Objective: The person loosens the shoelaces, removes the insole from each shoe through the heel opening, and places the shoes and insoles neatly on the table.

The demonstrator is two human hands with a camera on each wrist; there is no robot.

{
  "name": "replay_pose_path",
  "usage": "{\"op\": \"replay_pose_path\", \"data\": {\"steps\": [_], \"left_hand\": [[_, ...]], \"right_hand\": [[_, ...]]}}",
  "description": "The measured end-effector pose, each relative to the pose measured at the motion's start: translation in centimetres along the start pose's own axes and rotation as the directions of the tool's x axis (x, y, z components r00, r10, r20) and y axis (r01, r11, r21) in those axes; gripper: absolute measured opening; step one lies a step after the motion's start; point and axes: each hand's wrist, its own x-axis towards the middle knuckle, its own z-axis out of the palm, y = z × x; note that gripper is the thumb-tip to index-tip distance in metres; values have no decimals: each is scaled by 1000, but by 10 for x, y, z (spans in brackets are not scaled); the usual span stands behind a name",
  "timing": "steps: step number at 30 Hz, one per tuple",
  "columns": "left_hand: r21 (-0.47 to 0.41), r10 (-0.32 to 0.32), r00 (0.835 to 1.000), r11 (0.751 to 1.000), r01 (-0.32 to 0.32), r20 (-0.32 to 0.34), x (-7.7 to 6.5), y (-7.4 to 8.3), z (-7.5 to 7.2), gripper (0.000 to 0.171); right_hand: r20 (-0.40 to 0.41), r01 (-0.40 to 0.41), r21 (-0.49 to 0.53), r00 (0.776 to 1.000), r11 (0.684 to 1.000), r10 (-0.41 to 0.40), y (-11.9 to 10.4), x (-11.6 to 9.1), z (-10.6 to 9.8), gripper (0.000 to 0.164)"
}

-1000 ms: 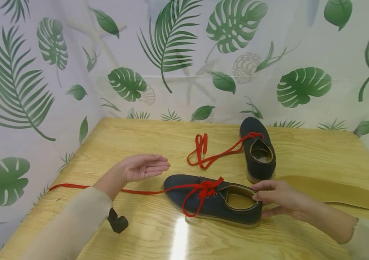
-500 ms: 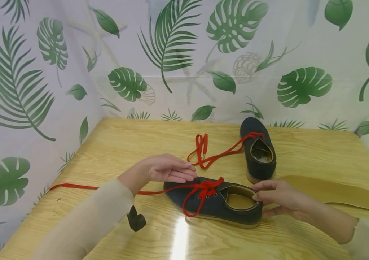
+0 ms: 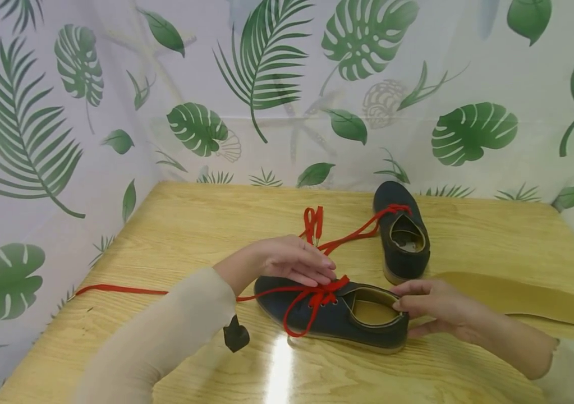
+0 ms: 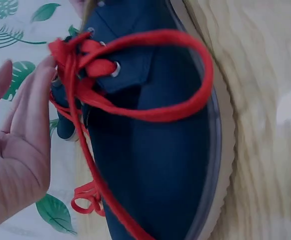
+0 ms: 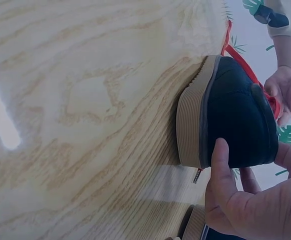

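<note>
A dark navy shoe [image 3: 287, 303] lies sole-down on the table, toe to the left, with a red shoelace [image 3: 323, 293] knotted at its eyelets. One lace loop hangs over its near side; a long end trails left over the toe. My right hand [image 3: 443, 310] grips the shoe's heel, thumb on one side and fingers on the other, as the right wrist view also shows. Over the shoe's tongue area hovers my left hand [image 3: 299, 261], fingers fairly straight. In the left wrist view, its fingertips are right beside the lace knot; whether they touch it I cannot tell.
A second navy shoe [image 3: 408, 255] stands behind, toe away, its red lace [image 3: 352, 235] spread leftward on the table. To the right lies a tan insole [image 3: 519, 297]. A white leaf-print cloth [image 3: 276, 151] hangs along the table's back and left.
My left hand has moved right, from left of the toe to above the lace knot. My right hand has kept its hold on the heel, and the shoe has stayed put.
</note>
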Motion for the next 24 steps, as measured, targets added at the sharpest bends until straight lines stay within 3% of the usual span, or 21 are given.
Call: {"op": "replay_pose_path", "data": {"steps": [5,12,17,21,24], "left_hand": [[216,13,999,977,-1,-51,9,-1,6,30],[276,80,979,961,-26,-187,20,-7,22,18],[172,86,979,984,-54,-186,21,-12,18,26],[-5,39,982,999,-41,-183,19,-13,12,32],[-158,22,981,986,-53,-192,17,-12,7,33]], "right_hand": [[0,-3,12,1000,1000,3,1,-1,0,38],[0,-4,17,1000,1000,4,2,-1,-1,37],[3,-1,13,1000,1000,1,1,0,-1,38],[0,-4,10,1000,1000,4,1,-1,0,38],[0,-2,8,1000,1000,2,1,-1,-1,38]]}}
